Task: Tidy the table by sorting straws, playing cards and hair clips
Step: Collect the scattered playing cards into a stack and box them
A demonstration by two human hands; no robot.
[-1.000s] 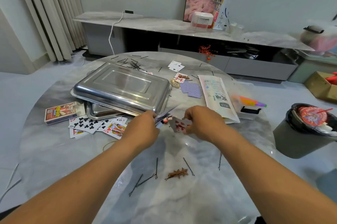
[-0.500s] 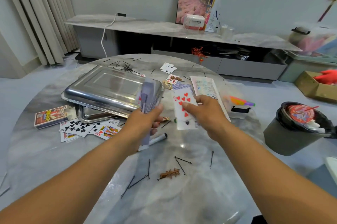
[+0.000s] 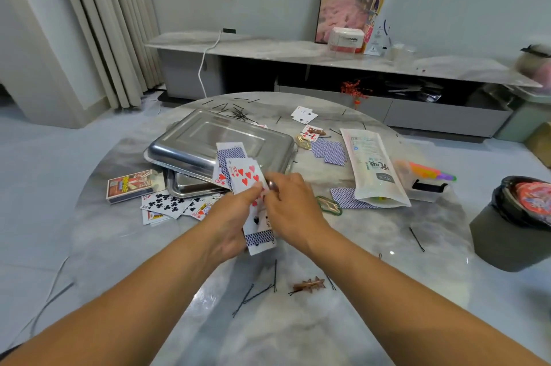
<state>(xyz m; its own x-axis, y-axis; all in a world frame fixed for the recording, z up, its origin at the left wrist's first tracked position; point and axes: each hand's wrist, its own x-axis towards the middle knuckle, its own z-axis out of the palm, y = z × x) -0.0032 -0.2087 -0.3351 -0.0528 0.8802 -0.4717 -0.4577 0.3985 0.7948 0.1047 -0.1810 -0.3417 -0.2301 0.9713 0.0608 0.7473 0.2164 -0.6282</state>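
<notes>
My left hand [image 3: 231, 222] grips a loose stack of playing cards [image 3: 243, 178] above the round marble table [image 3: 372, 291], a ten of hearts on top. My right hand [image 3: 290, 204] closes on the same stack from the right. More cards lie face up [image 3: 168, 204] left of my hands, face down [image 3: 329, 151] by the tray, and further back [image 3: 304, 114]. A card box [image 3: 132, 185] sits at the left. Black hair pins [image 3: 256, 292] and a brown leaf-shaped clip [image 3: 308, 284] lie near me; more pins [image 3: 235, 113] are piled at the far edge. Coloured straws [image 3: 432, 172] stick out at the right.
A steel tray with a lid [image 3: 214, 142] stands left of centre. A white plastic pouch [image 3: 372, 166] lies on the right over a clear box [image 3: 426, 186]. A green clip [image 3: 329, 205] and a gold clip [image 3: 304, 142] rest nearby. A bin [image 3: 515, 222] stands off the table's right edge.
My hands have come together. The ten of hearts that my right hand held apart now lies on the stack in my left hand, and the camera has tilted up slightly.
</notes>
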